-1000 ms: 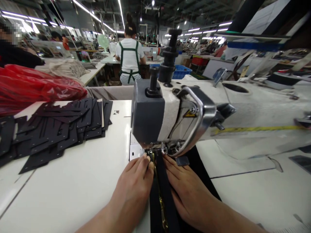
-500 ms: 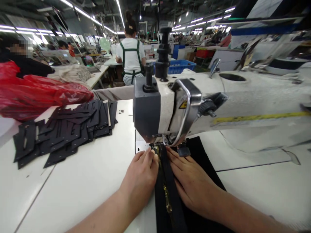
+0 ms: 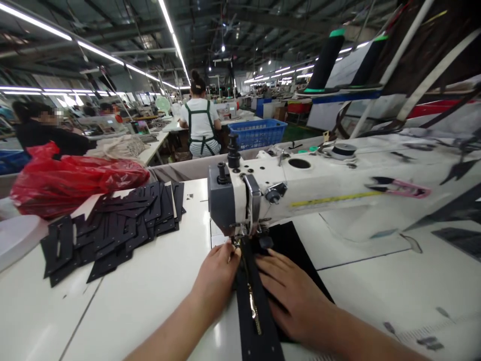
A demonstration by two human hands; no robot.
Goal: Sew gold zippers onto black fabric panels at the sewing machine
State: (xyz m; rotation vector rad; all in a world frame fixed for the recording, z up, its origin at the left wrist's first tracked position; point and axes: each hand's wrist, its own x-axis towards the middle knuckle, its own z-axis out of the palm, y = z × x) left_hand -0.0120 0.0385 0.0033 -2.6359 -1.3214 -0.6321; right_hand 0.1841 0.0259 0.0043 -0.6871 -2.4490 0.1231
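1. Far left edge: white rounded object (image 3: pixel 20 240), cut off by frame, can't tell what. Red plastic bag (image 3: pixel 75 183) just behind it; person in dark top (image 3: pixel 48 131) beyond.
2. Left of centre: overlapping pile of black cut pieces (image 3: pixel 118 225), on white desk (image 3: pixel 150 291).
3. Upper middle: person in white top with green straps (image 3: pixel 200 120), back turned; blue basket (image 3: pixel 259 135) to the right.
4. Lower middle: left hand (image 3: pixel 220 273), fingertips drawn together at left edge of black strip (image 3: pixel 260 301); can't tell if grip pinches or only presses.
5. Centre to bottom edge: black strip, top end under head of sewing machine (image 3: pixel 221 200), gold zipper (image 3: pixel 253 306) running lengthwise.
6. Right of strip: right hand (image 3: pixel 296 296), palm down, fingers spread, grip released, over black cloth (image 3: pixel 295 245); fingertips near strip's right edge.
7. Right side: yellow tape (image 3: pixel 330 199) along machine arm, pink-handled tool (image 3: pixel 408 188) on it, blurred. Black thread cones (image 3: pixel 325 62) upper right.
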